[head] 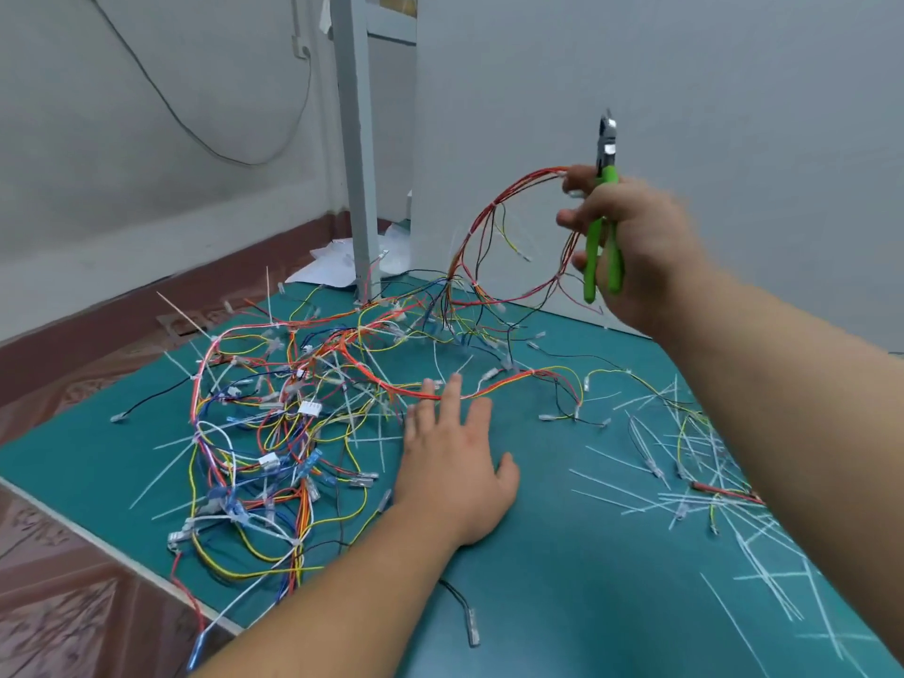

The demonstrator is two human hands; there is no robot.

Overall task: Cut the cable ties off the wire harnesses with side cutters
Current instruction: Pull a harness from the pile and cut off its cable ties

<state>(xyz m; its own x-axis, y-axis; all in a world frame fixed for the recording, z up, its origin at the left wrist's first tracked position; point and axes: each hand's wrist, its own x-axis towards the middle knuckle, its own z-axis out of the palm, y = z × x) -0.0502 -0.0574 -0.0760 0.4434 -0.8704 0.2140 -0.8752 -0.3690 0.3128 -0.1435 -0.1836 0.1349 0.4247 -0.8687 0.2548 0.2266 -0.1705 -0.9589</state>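
My right hand (636, 242) is raised above the table and grips green-handled side cutters (602, 222), jaws pointing up. The same hand's fingers also pinch a red wire harness loop (482, 227) that hangs down to the mat. A tangle of coloured wire harnesses (283, 423) with white cable ties lies on the left of the green mat (562, 555). My left hand (455, 462) lies flat on the mat with straight fingers, its fingertips touching an orange-red harness strand (391, 384).
Several cut white cable ties (694, 486) are scattered over the mat's right side. A grey metal post (354, 139) stands at the mat's far edge, a grey wall behind it. The table's left edge (98, 540) drops to a patterned floor.
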